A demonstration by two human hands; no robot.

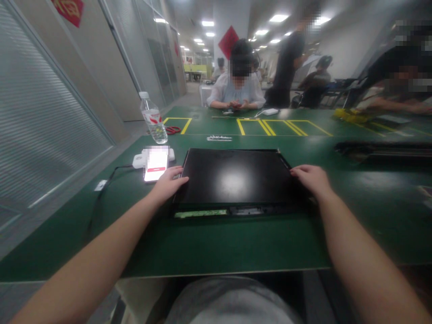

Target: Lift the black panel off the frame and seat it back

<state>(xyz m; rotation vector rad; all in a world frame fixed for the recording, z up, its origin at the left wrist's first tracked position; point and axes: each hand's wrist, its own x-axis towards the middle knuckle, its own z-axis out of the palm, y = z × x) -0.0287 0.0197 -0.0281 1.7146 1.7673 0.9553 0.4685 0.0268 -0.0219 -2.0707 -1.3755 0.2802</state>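
Observation:
A flat black panel point(236, 180), like a laptop shell, lies on the green table point(219, 247) in front of me. A green circuit strip point(200, 213) shows along its near edge. My left hand point(168, 183) grips the panel's left edge, fingers curled over it. My right hand point(312, 178) grips the right edge the same way. A lit phone point(156, 164) lies just left of my left hand.
A water bottle point(153, 118), red scissors point(173, 130) and a white charger with cable point(138, 160) sit at left. A strip of small parts point(219, 138) lies beyond the panel. Another dark panel point(384, 150) lies at right. People sit across the table.

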